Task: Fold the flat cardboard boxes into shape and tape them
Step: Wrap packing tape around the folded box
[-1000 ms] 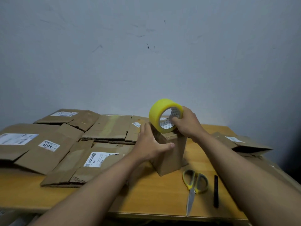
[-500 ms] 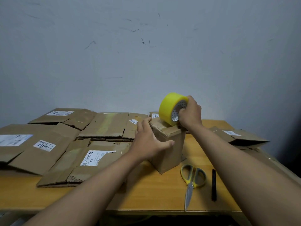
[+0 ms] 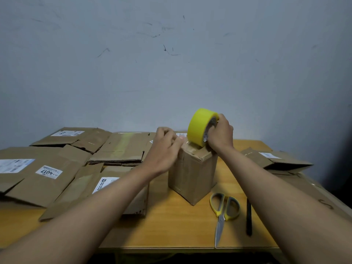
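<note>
Wall (image 3: 171,63): a grey, scuffed wall rises straight behind the standing box and fills the upper part of your view.
Surface (image 3: 171,229): the wooden surface carries the standing box near its middle.
Flat boxes (image 3: 57,168): left of the standing box and behind it, flattened cardboard lies in overlapping sheets, several with white labels; one label reads 4017.
More flat cardboard (image 3: 276,161): right of the standing box, another flattened piece lies near the surface's far right edge.
Standing box (image 3: 192,176): here is your task piece, folded up and upright on the surface, one corner turned toward you, its top flaps closed.
Tape roll (image 3: 200,128): the yellow roll stands on edge on top of the standing box, at the far right side of the lid.
Right hand (image 3: 222,133): your grip is curled round the roll from the right, fingers reaching into its core, holding it against the box top.
Left hand (image 3: 165,147): it sits at the box's top left edge, blurred; the fingertips meet the lid by the roll, but you cannot tell how the grip is set.
Scissors (image 3: 223,212): yellow-handled, lying closed on the surface just right of the box and nearer you, blades pointing toward you.
Black pen (image 3: 248,216): a thin dark stick, lying just right of the scissors, further from the box.
</note>
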